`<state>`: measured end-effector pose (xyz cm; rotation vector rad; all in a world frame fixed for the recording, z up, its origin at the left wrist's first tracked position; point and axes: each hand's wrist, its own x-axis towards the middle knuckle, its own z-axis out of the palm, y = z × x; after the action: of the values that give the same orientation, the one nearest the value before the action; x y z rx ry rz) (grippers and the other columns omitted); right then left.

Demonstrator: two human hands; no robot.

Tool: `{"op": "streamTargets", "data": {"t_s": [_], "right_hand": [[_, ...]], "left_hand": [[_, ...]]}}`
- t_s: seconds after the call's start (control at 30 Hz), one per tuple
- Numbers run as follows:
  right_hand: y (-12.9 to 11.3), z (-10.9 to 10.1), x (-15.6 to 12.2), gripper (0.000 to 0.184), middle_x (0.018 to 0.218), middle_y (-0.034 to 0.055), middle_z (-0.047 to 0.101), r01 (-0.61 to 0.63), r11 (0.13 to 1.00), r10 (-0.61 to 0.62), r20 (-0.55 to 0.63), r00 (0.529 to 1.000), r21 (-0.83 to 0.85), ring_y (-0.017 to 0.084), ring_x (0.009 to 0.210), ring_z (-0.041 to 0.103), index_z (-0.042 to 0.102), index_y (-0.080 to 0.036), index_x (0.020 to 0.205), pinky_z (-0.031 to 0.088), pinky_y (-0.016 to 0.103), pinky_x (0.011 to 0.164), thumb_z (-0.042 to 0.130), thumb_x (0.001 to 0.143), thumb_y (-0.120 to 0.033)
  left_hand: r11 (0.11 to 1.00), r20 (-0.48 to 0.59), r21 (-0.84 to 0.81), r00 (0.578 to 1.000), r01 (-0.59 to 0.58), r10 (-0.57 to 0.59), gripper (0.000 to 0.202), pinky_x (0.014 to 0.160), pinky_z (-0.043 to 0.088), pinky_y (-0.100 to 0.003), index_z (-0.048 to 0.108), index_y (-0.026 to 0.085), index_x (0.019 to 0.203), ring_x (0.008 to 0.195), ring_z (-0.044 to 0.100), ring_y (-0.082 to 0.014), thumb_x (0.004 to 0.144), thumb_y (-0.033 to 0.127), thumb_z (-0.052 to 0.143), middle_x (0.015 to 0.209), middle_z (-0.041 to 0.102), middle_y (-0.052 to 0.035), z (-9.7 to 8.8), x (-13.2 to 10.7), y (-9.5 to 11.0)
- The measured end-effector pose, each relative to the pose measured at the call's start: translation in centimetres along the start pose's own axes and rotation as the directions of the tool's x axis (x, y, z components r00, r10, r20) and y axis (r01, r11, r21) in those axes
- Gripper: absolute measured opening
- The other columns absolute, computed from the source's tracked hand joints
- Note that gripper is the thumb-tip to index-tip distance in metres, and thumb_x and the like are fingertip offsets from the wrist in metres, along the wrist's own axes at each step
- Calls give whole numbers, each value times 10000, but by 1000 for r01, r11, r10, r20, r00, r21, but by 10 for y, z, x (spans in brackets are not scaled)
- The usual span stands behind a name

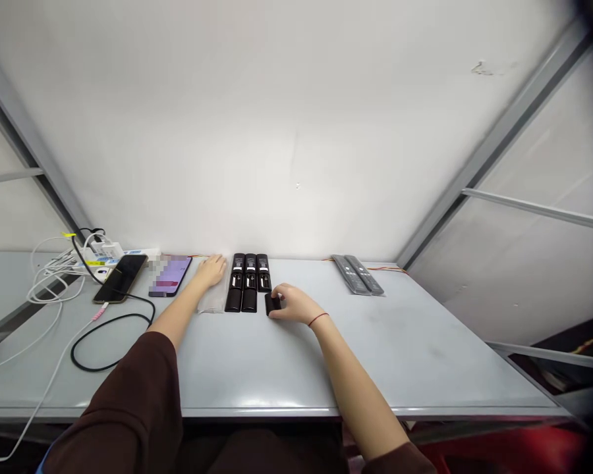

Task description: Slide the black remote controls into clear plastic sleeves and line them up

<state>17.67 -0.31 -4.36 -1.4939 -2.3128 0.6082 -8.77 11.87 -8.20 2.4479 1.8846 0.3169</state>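
Three black remote controls [248, 282] lie side by side, backs up, at the far middle of the grey table [286, 368]. My right hand [291, 304] is closed on a small black cover piece [273, 303] just below the rightmost remote. My left hand [211, 270] lies flat with fingers stretched out, left of the remotes, resting on a clear plastic bag [213, 297].
Two grey remotes [358, 274] lie at the far right by the wall. At the far left lie a lit phone [170, 275], a dark phone [120, 278] on a black cable [103, 336], and white chargers with cords [74, 263]. Metal frame bars flank both sides.
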Motion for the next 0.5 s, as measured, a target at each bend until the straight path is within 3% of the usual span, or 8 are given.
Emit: {"op": "streamTargets", "data": {"t_s": [0.13,0.3,0.5], "right_hand": [[-3,4,1,334,1004,70,615,48,999,-49,-21,999,-4,188,841,584,633,-171,956,462,302,775,708,643,-263],[-6,8,1,372,1091,93,588,128,992,-127,-43,991,6,192,901,591,643,-158,1010,463,290,824,659,638,-153],[-9,16,5,355,1069,111,585,95,995,-98,-79,992,-40,203,892,590,654,-133,1033,462,314,836,672,692,-229]], "left_hand": [[999,55,-16,998,33,-32,452,1068,241,-515,452,198,1311,1365,260,-254,943,299,209,1480,322,-93,8,-4,-3],[997,59,-59,997,49,-45,459,1073,202,-531,434,205,1323,1371,248,-247,946,304,190,1486,309,-101,8,-6,0],[998,50,-51,998,48,-45,461,1075,204,-527,444,200,1317,1367,257,-248,945,300,190,1480,321,-100,9,-7,1]]}}
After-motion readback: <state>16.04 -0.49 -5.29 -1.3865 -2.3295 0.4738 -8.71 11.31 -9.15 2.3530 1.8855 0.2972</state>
